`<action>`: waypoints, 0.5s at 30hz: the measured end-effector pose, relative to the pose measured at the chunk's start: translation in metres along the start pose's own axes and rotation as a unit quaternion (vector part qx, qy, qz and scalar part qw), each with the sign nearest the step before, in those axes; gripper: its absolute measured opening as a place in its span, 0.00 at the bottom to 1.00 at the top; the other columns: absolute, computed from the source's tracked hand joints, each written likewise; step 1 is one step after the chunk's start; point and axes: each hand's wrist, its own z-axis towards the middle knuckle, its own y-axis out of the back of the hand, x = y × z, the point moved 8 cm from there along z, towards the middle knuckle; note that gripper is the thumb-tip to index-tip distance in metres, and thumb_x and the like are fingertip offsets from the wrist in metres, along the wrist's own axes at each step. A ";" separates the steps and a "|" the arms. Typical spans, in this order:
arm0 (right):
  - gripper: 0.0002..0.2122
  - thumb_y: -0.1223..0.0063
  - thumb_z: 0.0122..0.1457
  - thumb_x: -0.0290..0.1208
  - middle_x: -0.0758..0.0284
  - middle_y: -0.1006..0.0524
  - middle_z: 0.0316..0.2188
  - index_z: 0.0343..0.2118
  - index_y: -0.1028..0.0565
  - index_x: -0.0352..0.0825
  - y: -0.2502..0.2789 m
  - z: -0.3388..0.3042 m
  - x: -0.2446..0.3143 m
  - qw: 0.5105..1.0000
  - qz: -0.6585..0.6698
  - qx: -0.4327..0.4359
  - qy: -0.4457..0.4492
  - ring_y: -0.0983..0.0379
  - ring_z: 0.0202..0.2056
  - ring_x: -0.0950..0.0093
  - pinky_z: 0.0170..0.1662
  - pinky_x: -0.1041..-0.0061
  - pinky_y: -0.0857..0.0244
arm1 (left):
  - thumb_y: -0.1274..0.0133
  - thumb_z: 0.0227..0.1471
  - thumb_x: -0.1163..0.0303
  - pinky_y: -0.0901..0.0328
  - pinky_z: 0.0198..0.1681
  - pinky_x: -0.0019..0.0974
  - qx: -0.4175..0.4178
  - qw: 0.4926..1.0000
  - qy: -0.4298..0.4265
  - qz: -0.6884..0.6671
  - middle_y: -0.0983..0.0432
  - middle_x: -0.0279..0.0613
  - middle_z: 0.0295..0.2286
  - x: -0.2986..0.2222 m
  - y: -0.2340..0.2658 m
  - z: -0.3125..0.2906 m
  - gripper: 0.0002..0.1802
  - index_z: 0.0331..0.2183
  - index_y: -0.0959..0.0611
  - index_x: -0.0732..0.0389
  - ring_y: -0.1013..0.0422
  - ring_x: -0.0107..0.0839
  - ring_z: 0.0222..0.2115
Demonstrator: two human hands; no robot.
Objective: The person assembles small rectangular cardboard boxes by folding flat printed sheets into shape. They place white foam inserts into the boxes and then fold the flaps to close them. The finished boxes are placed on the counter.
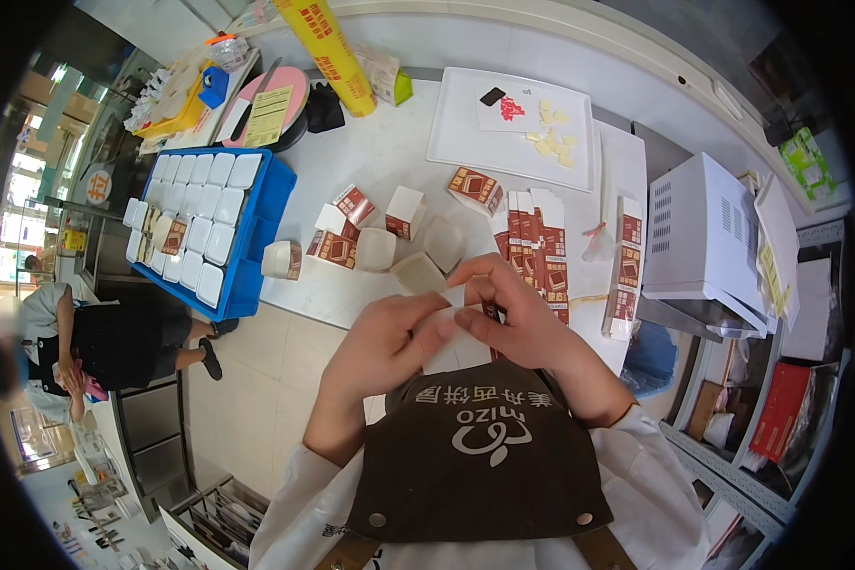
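I have both hands up close over my apron, at the near edge of the white table (pixel 389 152). My left hand (pixel 380 347) and right hand (pixel 518 318) meet on a small white carton (pixel 454 350), fingers of each clamped on it from either side, probably so the flaps can be pressed into shape. Most of the carton is hidden under my knuckles, so I cannot tell how far it is folded. Just beyond lie a row of flat red-and-white carton blanks (pixel 537 242), a few made-up boxes (pixel 351 228) and loose plastic cups (pixel 418 271), all within easy reach. A blue crate (pixel 266 218) of white cups hangs over the table's left side.
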 end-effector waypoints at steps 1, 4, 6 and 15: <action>0.17 0.49 0.61 0.18 0.77 0.37 0.23 0.51 0.36 0.36 0.001 0.000 -0.003 1.000 0.011 0.000 -0.001 0.44 0.25 0.88 0.30 0.84 0.48 | 0.37 0.49 0.59 0.32 0.30 0.38 -0.010 0.997 -0.044 0.059 0.25 0.42 0.22 -0.011 0.000 0.001 0.18 0.36 0.19 0.63 0.28 0.41 0.23; 0.15 0.49 0.62 0.20 0.77 0.37 0.23 0.51 0.36 0.36 0.004 0.001 -0.015 0.999 0.040 -0.011 -0.005 0.43 0.26 0.88 0.31 0.85 0.48 | 0.31 0.38 0.56 0.31 0.37 0.43 -0.044 0.971 -0.135 0.194 0.22 0.45 0.28 -0.036 -0.004 0.002 0.27 0.39 0.19 0.62 0.26 0.48 0.30; 0.15 0.50 0.64 0.22 0.77 0.37 0.23 0.51 0.36 0.36 0.007 0.002 -0.021 0.998 0.052 -0.034 -0.011 0.42 0.26 0.88 0.32 0.85 0.47 | 0.28 0.32 0.55 0.31 0.39 0.45 -0.073 0.960 -0.146 0.229 0.21 0.45 0.30 -0.032 -0.006 0.003 0.33 0.41 0.19 0.62 0.25 0.49 0.33; 0.11 0.52 0.67 0.28 0.77 0.33 0.27 0.50 0.34 0.36 0.012 -0.004 -0.051 0.986 0.159 -0.028 -0.041 0.39 0.30 0.89 0.33 0.87 0.45 | 0.29 0.34 0.59 0.31 0.41 0.42 0.029 0.969 -0.081 0.230 0.20 0.46 0.34 -0.020 -0.008 0.006 0.34 0.44 0.20 0.64 0.24 0.47 0.34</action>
